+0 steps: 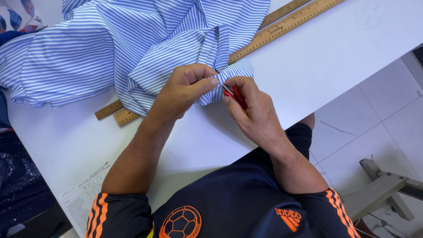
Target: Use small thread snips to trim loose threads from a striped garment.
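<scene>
A blue-and-white striped shirt lies bunched on the white table. My left hand pinches a folded edge of the striped fabric near the table's middle. Right beside it, my right hand grips a small red-handled tool with a thin metal tip, probably a seam ripper. The tip points at the fabric fold held by my left fingers. The two hands nearly touch.
Two long wooden rulers run diagonally under the shirt, their near ends showing at the lower left. A printed paper sheet lies at the table's near edge. Tiled floor and a grey stand leg are at right.
</scene>
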